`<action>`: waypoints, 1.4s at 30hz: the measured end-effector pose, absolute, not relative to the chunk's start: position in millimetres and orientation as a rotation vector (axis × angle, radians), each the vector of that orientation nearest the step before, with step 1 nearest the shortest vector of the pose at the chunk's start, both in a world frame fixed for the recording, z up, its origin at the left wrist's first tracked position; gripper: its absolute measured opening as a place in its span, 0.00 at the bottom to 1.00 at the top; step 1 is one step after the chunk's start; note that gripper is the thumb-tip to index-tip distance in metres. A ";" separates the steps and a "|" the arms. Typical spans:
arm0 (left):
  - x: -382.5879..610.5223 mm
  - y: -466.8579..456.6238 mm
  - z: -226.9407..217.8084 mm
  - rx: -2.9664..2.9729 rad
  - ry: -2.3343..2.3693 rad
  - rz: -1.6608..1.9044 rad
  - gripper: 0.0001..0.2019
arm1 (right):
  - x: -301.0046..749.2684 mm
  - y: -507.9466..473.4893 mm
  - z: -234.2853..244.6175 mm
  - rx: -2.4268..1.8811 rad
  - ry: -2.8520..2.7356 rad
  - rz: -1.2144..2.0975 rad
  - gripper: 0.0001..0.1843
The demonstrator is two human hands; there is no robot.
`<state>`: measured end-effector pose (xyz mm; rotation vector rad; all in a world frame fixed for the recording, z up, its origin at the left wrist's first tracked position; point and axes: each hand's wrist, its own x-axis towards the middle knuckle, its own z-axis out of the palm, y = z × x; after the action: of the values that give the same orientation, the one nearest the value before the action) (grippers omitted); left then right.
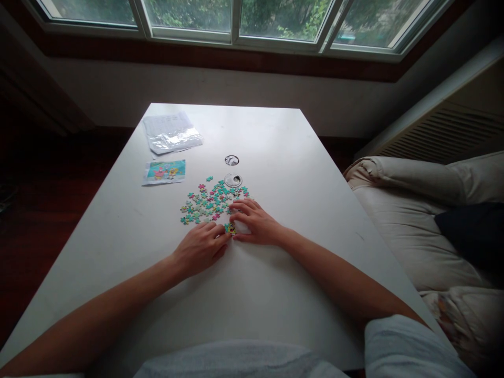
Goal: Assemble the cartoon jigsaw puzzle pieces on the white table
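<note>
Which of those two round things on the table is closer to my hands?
The round one right beside the puzzle pieces; the other round thing lies farther off, nearer the window.

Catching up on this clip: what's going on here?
Someone's left hand and right hand are at a small yellow-and-teal puzzle patch on a white table. Loose jigsaw pieces lie scattered just beyond, with a printed picture farther left. Exact finger contact is too small to tell.
</note>
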<state>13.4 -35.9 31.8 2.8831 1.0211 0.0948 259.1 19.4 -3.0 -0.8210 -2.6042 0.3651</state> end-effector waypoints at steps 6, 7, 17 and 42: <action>12.2 -36.5 28.9 2.877 0.968 0.168 0.12 | 256.9 19.7 -2.4 -0.806 -2.596 0.382 0.21; 12.4 -36.6 28.8 2.874 0.957 0.177 0.12 | 257.1 20.0 -2.9 -0.807 -2.592 0.383 0.21; 14.5 -37.5 34.0 2.862 0.963 0.181 0.11 | 258.8 20.5 -5.2 -0.806 -2.582 0.372 0.20; 14.9 -38.4 25.3 2.815 0.969 0.354 0.10 | 269.6 33.4 -10.8 -0.975 -2.322 0.333 0.05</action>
<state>14.9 -38.4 25.3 2.8149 0.9695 0.3540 269.6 33.4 -10.8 -0.9754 -2.3221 0.3333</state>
